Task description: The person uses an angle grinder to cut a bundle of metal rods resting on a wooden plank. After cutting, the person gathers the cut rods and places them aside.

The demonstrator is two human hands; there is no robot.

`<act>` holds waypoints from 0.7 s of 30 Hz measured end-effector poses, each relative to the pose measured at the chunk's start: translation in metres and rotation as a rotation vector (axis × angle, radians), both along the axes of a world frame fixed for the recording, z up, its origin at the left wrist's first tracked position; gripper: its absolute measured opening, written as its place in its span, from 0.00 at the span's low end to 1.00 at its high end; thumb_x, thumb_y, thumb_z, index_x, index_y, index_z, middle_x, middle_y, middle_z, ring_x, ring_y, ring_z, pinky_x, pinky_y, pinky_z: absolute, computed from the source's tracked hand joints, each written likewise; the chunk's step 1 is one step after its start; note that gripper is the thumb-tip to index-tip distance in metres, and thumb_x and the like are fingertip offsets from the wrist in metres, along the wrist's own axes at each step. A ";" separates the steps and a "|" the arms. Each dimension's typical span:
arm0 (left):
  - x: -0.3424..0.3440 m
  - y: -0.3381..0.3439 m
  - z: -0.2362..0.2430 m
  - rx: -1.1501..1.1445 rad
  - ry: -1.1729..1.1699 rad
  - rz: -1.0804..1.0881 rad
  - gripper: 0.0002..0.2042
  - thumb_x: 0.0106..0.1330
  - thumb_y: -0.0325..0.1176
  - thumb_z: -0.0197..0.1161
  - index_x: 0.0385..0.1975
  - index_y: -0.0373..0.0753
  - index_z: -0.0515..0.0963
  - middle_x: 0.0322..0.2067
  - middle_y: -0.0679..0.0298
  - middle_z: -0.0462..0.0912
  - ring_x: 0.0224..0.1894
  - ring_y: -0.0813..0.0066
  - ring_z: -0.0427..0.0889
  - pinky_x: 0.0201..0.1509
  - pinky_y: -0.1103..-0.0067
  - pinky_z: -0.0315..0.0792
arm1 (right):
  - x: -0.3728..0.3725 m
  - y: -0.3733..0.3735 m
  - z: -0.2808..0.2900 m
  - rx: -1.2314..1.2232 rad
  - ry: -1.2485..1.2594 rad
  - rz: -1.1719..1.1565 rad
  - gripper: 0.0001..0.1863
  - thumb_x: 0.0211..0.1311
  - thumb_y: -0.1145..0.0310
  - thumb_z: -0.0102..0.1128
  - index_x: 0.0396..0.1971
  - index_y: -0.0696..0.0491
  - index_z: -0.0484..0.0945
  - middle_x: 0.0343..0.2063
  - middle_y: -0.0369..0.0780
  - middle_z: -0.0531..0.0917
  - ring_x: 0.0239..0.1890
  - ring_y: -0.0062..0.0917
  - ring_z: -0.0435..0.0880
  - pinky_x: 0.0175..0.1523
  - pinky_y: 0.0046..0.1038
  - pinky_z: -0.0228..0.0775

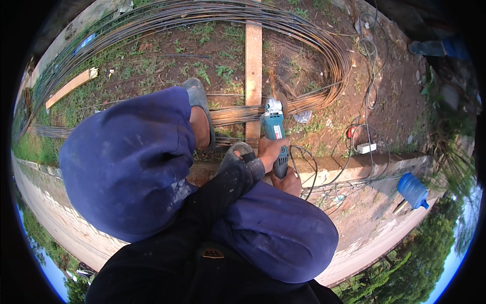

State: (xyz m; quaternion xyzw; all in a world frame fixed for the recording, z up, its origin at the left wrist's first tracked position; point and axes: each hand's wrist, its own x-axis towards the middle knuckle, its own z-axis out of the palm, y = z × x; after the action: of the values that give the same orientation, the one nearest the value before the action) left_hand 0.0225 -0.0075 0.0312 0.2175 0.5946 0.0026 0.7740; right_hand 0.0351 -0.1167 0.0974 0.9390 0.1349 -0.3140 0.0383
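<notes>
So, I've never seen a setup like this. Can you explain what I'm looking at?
There is no robot: a person works bare-handed. The single picture comes from a wide fisheye camera worn on the head, looking down, so straight edges bend near the rim. The big blue shapes are the person's own trousers.

The left hand grips the body of an angle grinder, and the right hand holds its rear end. Its disc is beside long, rusty metal rods looped on the ground. Whether they touch, I can't tell. A wooden board lies crosswise to the rods.
</notes>
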 end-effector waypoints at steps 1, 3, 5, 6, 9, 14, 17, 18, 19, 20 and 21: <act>-0.001 -0.002 -0.002 0.003 -0.015 0.002 0.11 0.48 0.32 0.70 0.26 0.33 0.79 0.23 0.62 0.79 0.24 0.73 0.77 0.30 0.71 0.69 | -0.001 0.000 0.001 -0.017 -0.001 -0.001 0.24 0.42 0.55 0.75 0.34 0.56 0.78 0.27 0.54 0.84 0.34 0.51 0.86 0.41 0.47 0.77; -0.003 -0.006 -0.003 0.006 -0.035 0.012 0.10 0.49 0.32 0.70 0.26 0.33 0.79 0.23 0.62 0.79 0.24 0.73 0.77 0.30 0.71 0.69 | -0.001 -0.002 0.003 -0.028 0.019 -0.010 0.24 0.42 0.55 0.74 0.35 0.56 0.78 0.28 0.53 0.85 0.36 0.50 0.86 0.42 0.47 0.77; -0.004 -0.010 -0.004 0.007 -0.043 0.027 0.10 0.49 0.31 0.70 0.26 0.33 0.79 0.23 0.63 0.79 0.24 0.73 0.77 0.30 0.71 0.69 | -0.003 -0.005 0.005 -0.033 0.036 -0.006 0.23 0.44 0.55 0.72 0.36 0.55 0.77 0.28 0.53 0.85 0.35 0.50 0.86 0.42 0.47 0.77; -0.005 -0.012 -0.004 -0.003 -0.043 0.026 0.10 0.49 0.31 0.70 0.26 0.33 0.79 0.23 0.63 0.79 0.24 0.74 0.77 0.29 0.72 0.69 | -0.003 -0.007 0.006 -0.032 0.043 0.003 0.23 0.46 0.55 0.71 0.36 0.55 0.76 0.27 0.54 0.85 0.35 0.50 0.86 0.42 0.48 0.76; -0.007 -0.016 -0.006 -0.033 -0.053 0.040 0.10 0.50 0.31 0.70 0.27 0.33 0.79 0.23 0.63 0.78 0.24 0.74 0.77 0.29 0.72 0.69 | -0.004 -0.004 0.012 -0.057 0.050 0.008 0.22 0.48 0.54 0.69 0.36 0.55 0.76 0.27 0.54 0.85 0.34 0.50 0.85 0.43 0.48 0.75; -0.010 -0.021 0.000 -0.086 -0.059 0.037 0.10 0.50 0.31 0.71 0.27 0.34 0.79 0.22 0.64 0.78 0.23 0.75 0.77 0.28 0.73 0.69 | -0.006 -0.012 0.013 -0.085 0.052 -0.006 0.21 0.50 0.55 0.67 0.38 0.55 0.76 0.27 0.54 0.85 0.35 0.50 0.85 0.44 0.48 0.75; -0.010 -0.026 -0.001 -0.077 -0.085 0.079 0.10 0.50 0.32 0.70 0.27 0.33 0.79 0.22 0.64 0.78 0.23 0.75 0.77 0.28 0.73 0.69 | -0.008 -0.014 0.013 -0.073 0.052 -0.010 0.21 0.51 0.55 0.67 0.38 0.55 0.76 0.27 0.54 0.85 0.35 0.51 0.85 0.44 0.48 0.75; -0.010 -0.026 -0.001 -0.083 -0.082 0.073 0.10 0.50 0.32 0.70 0.27 0.34 0.79 0.22 0.64 0.78 0.23 0.75 0.76 0.28 0.73 0.69 | -0.007 -0.015 0.013 -0.073 0.052 -0.010 0.21 0.51 0.56 0.67 0.38 0.55 0.76 0.27 0.54 0.85 0.35 0.51 0.85 0.44 0.48 0.75; -0.010 -0.026 -0.001 -0.089 -0.080 0.068 0.10 0.50 0.32 0.70 0.27 0.34 0.79 0.22 0.64 0.78 0.23 0.75 0.76 0.28 0.73 0.69 | -0.007 -0.015 0.013 -0.073 0.053 -0.009 0.21 0.51 0.56 0.67 0.38 0.55 0.76 0.27 0.54 0.85 0.35 0.51 0.85 0.43 0.48 0.75; -0.011 -0.026 -0.001 -0.097 -0.078 0.060 0.10 0.51 0.32 0.70 0.27 0.34 0.79 0.22 0.64 0.78 0.23 0.75 0.76 0.28 0.73 0.69 | -0.007 -0.015 0.013 -0.068 0.052 -0.007 0.21 0.51 0.56 0.67 0.38 0.55 0.76 0.27 0.54 0.85 0.35 0.51 0.85 0.43 0.47 0.75; -0.011 -0.025 -0.001 -0.089 -0.078 0.054 0.10 0.51 0.32 0.70 0.27 0.34 0.79 0.22 0.65 0.78 0.23 0.75 0.76 0.28 0.73 0.69 | -0.007 -0.014 0.014 -0.062 0.052 -0.004 0.21 0.50 0.56 0.67 0.38 0.55 0.76 0.27 0.54 0.85 0.34 0.51 0.85 0.43 0.47 0.75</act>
State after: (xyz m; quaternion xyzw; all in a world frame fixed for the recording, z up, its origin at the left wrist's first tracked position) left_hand 0.0117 -0.0327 0.0305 0.1661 0.5691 0.0056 0.8053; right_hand 0.0281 -0.1311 0.1112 0.9292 0.1241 -0.3422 0.0635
